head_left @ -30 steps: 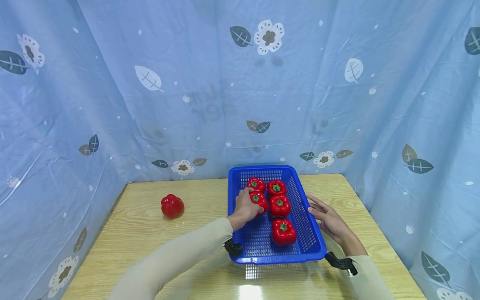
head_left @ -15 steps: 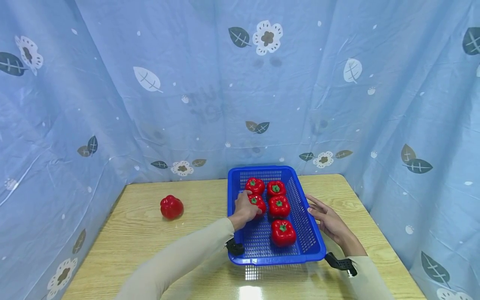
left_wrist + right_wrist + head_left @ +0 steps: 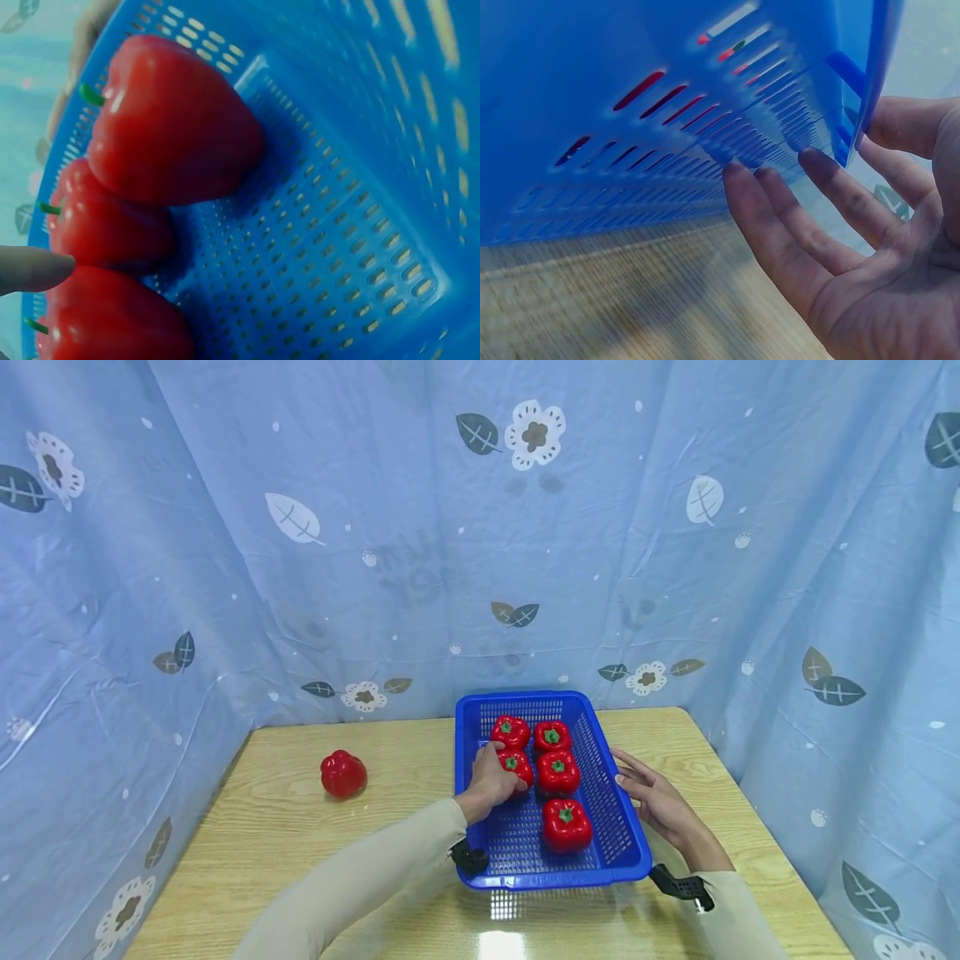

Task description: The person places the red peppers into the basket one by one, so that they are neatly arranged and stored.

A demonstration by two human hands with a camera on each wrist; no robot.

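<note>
In the head view, my left hand reaches over the left rim of a blue plastic basket. Thumb and fingers grip a red bell pepper with a green stem, partly hidden by the hand. Behind it sits another bell pepper; more stand along the right, the nearest bell pepper by itself. The left wrist view shows a fingertip against a pepper. At the basket's right side, my right hand holds the rim with the thumb, its fingertips against the slotted outer wall.
One more red bell pepper lies on the wooden table, left of the basket. A blue patterned curtain hangs behind the table and along both sides.
The bell pepper in my left hand has shifted slightly toward the near end of the basket, the hand with it. My right hand stays at the basket's rim.
</note>
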